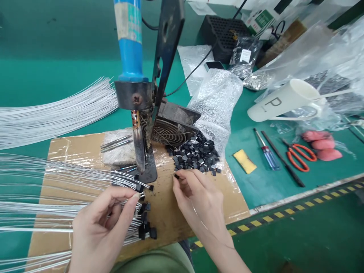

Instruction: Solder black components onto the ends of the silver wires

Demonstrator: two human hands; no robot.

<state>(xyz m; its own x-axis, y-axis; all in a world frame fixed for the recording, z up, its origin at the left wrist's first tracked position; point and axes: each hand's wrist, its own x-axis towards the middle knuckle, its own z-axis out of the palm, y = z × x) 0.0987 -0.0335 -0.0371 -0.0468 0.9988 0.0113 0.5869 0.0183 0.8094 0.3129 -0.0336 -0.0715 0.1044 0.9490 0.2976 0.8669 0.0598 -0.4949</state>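
My left hand (104,223) is closed in a pinch on the end of a thin wire, above the bundle of white wires (76,208) tipped with black connectors (144,229). To the right, my right hand (203,203) pinches a small black connector (176,176) between thumb and forefinger. It is just in front of the heap of loose black connectors (196,153). Between and beyond my hands, a blue-handled soldering iron (131,57) hangs tip down in a black metal stand (166,49). My left fingers partly hide the wire end.
Cardboard (165,212) lies under the work. A fan (170,131) stands behind the iron. At left lies a sheaf of white wires (57,117). On the right are a yellow sponge (245,161), a screwdriver (269,153), orange-handled pliers (300,155) and a tipped white mug (284,100).
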